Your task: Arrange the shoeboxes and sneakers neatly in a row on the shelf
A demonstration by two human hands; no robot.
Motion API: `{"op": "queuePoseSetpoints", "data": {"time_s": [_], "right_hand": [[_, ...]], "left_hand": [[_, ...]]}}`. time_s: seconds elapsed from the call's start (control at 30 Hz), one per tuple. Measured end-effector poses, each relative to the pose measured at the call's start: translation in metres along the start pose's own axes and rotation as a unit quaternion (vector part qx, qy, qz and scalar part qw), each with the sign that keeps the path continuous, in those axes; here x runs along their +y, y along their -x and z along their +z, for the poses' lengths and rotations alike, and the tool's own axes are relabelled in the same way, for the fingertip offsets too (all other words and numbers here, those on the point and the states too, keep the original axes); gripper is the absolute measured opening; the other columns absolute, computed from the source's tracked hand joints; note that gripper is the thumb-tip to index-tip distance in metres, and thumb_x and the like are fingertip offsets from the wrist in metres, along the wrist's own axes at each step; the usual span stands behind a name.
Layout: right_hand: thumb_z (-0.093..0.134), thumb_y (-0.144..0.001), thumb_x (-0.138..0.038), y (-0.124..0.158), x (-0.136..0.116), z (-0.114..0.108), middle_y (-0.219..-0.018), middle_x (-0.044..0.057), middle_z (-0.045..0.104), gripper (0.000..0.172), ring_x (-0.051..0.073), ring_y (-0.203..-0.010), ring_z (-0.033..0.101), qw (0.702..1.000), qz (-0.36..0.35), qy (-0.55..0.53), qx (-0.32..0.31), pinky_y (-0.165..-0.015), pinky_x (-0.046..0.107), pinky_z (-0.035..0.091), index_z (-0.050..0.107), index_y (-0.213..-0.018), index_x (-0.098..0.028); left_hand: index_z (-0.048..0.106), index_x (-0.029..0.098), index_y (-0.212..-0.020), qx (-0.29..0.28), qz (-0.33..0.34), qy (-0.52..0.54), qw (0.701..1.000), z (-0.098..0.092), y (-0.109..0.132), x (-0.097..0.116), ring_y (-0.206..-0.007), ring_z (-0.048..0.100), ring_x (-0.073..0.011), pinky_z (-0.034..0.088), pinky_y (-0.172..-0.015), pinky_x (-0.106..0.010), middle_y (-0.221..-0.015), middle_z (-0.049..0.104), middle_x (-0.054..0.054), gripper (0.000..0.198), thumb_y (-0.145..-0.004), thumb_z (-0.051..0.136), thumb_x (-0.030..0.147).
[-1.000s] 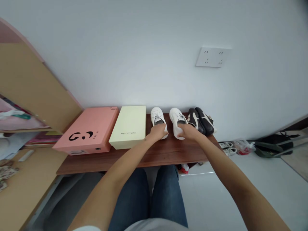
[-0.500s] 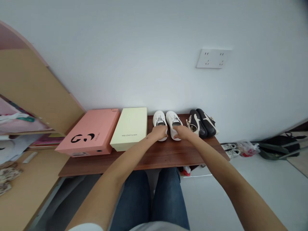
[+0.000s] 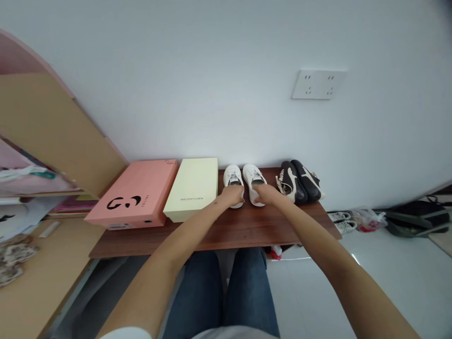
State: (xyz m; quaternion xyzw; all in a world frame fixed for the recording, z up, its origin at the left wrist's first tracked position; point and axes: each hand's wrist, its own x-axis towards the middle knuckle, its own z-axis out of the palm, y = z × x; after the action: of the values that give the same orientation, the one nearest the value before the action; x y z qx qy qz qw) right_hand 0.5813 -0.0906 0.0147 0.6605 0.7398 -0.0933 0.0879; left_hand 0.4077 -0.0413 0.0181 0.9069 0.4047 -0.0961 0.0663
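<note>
Two white sneakers stand side by side on a dark brown wooden bench (image 3: 243,233), toes toward the wall. My left hand (image 3: 232,194) is closed around the heel of the left white sneaker (image 3: 233,173). The heel of the right white sneaker (image 3: 251,172) is gripped by my right hand (image 3: 264,194). A narrow gap separates the two shoes. To their left lies a pale yellow shoebox (image 3: 194,183), and beyond it a larger pink shoebox (image 3: 137,188). On the right, a pair of black shoes with cream trim (image 3: 300,181) rests on the bench.
A white wall with a socket plate (image 3: 318,84) rises behind the bench. At left are a wooden desk (image 3: 45,268) and an arched panel (image 3: 52,108). On the floor at right lie more sneakers (image 3: 342,222), a plastic bag (image 3: 367,219) and a dark bag (image 3: 413,219).
The left white sneaker has shifted slightly left with my left hand, widening the gap a little. The view has also moved slightly; both hands keep their grip.
</note>
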Motion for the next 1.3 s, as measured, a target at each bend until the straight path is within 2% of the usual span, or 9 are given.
{"op": "queuePoseSetpoints", "data": {"time_s": [0.57, 0.67, 0.77, 0.9, 1.1, 1.3], "right_hand": [[0.074, -0.076, -0.035, -0.007, -0.009, 0.007, -0.112, 0.015, 0.068, 0.042, 0.031, -0.105, 0.065, 1.0, 0.009, -0.005, 0.0, -0.082, 0.034, 0.049, 0.059, -0.112, -0.019], [0.07, -0.08, -0.038, -0.005, -0.01, 0.005, -0.116, 0.015, 0.067, 0.042, 0.03, -0.107, 0.064, 1.0, 0.017, -0.01, 0.009, -0.084, 0.034, 0.048, 0.059, -0.115, -0.02], [0.062, -0.086, -0.044, 0.001, -0.008, -0.002, -0.119, 0.013, 0.066, 0.04, 0.028, -0.109, 0.063, 0.998, 0.009, -0.039, 0.048, -0.085, 0.033, 0.047, 0.059, -0.118, -0.02], [0.058, -0.09, -0.042, 0.013, 0.003, -0.015, -0.119, 0.009, 0.068, 0.031, 0.024, -0.108, 0.062, 0.99, -0.003, -0.086, 0.112, -0.087, 0.03, 0.044, 0.062, -0.113, -0.021], [0.057, -0.09, -0.035, 0.035, 0.034, -0.025, -0.109, 0.008, 0.07, 0.026, 0.022, -0.099, 0.064, 0.983, 0.018, -0.101, 0.153, -0.083, 0.028, 0.043, 0.064, -0.109, -0.019], [0.055, -0.09, -0.035, 0.067, 0.083, -0.017, -0.104, 0.007, 0.072, 0.024, 0.022, -0.093, 0.064, 0.973, 0.066, -0.12, 0.185, -0.079, 0.028, 0.044, 0.066, -0.105, -0.02]], "left_hand": [[0.062, 0.019, -0.112, 0.004, -0.005, 0.01, 1.0, -0.004, 0.005, -0.002, -0.109, 0.064, -0.0325, 0.05, -0.087, -0.039, -0.113, 0.068, -0.016, 0.039, -0.08, 0.068, 0.041], [0.062, 0.018, -0.111, 0.005, -0.009, 0.003, 1.0, -0.005, 0.006, -0.002, -0.106, 0.065, -0.0331, 0.05, -0.084, -0.039, -0.113, 0.068, -0.017, 0.04, -0.082, 0.064, 0.045], [0.063, 0.017, -0.11, 0.034, -0.024, 0.009, 0.999, -0.007, 0.007, -0.001, -0.104, 0.065, -0.0332, 0.05, -0.083, -0.039, -0.11, 0.069, -0.017, 0.041, -0.087, 0.056, 0.049], [0.062, 0.018, -0.111, 0.116, -0.034, 0.04, 0.992, -0.016, 0.009, 0.004, -0.107, 0.064, -0.0297, 0.048, -0.085, -0.036, -0.111, 0.069, -0.014, 0.037, -0.092, 0.048, 0.046], [0.061, 0.022, -0.108, 0.148, 0.007, 0.104, 0.983, -0.026, 0.009, 0.036, -0.104, 0.064, -0.025, 0.047, -0.084, -0.034, -0.112, 0.07, -0.008, 0.028, -0.094, 0.046, 0.041], [0.061, 0.023, -0.106, 0.135, 0.097, 0.192, 0.967, -0.014, -0.01, 0.089, -0.101, 0.065, -0.0213, 0.048, -0.084, -0.03, -0.109, 0.071, -0.005, 0.021, -0.093, 0.05, 0.034]]}}
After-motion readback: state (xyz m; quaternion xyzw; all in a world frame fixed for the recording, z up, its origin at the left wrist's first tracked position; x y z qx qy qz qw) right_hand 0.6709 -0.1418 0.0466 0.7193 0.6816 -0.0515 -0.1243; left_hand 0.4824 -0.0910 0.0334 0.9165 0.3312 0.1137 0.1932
